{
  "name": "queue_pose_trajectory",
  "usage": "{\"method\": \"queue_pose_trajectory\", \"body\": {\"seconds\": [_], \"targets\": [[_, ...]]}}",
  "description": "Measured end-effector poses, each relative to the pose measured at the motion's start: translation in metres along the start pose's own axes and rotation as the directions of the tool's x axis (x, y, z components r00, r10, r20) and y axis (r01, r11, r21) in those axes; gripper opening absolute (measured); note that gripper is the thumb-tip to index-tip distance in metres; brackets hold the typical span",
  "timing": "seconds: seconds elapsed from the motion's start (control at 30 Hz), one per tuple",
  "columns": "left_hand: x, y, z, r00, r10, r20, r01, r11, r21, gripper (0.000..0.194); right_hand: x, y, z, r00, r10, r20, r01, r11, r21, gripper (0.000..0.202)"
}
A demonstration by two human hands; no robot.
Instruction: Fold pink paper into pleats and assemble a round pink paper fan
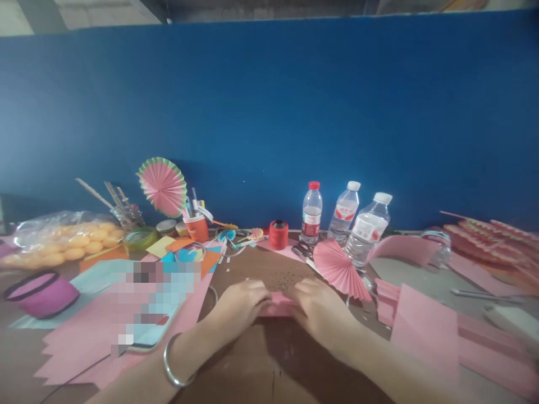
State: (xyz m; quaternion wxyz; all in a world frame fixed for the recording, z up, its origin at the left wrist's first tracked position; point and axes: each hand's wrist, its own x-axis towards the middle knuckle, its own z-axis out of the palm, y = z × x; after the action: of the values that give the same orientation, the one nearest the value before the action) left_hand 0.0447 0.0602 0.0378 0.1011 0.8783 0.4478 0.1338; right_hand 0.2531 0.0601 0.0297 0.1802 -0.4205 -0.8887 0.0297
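Near the lower centre of the frame, a small pink paper strip (278, 306) lies low over the brown tabletop (244, 359), between the person's hands. The left hand (243, 303), with a silver bangle (168, 365) on its wrist, has its fingers closed on the strip's left end; the right hand (318, 311) has its fingers closed on the right end. Just beyond the right hand, right of centre, a pleated pink fan (339, 266) stands spread in front of three clear bottles (311, 216). A red spool of thread (278, 235) stands upright at the middle of the frame, with scissors (302, 249) to its right. At centre left, a round pink-and-green fan (162, 186) rises behind an orange cup (196, 229) of pens. Larger pink sheets (425, 328) lie at the lower right, and a bag of orange balls (78, 242) sits at the far left.
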Motion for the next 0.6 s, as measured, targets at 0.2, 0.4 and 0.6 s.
{"method": "queue_pose_trajectory", "body": {"seconds": [0.2,0.4,0.6], "targets": [[0.000,0.017,-0.014,0.997,-0.075,0.012,0.076,0.986,-0.150,0.023,0.018,-0.014,-0.009,0.988,-0.093,0.126,0.098,0.995,-0.033,0.021],[-0.001,0.003,-0.038,0.980,-0.199,-0.003,0.192,0.949,-0.248,0.020,0.022,0.005,-0.026,0.994,-0.010,0.108,0.018,0.997,-0.077,0.023],[-0.004,-0.031,-0.034,0.942,-0.327,0.078,0.336,0.921,-0.195,0.022,0.010,0.066,-0.025,0.985,0.096,0.142,-0.081,0.991,-0.108,0.021]]}}
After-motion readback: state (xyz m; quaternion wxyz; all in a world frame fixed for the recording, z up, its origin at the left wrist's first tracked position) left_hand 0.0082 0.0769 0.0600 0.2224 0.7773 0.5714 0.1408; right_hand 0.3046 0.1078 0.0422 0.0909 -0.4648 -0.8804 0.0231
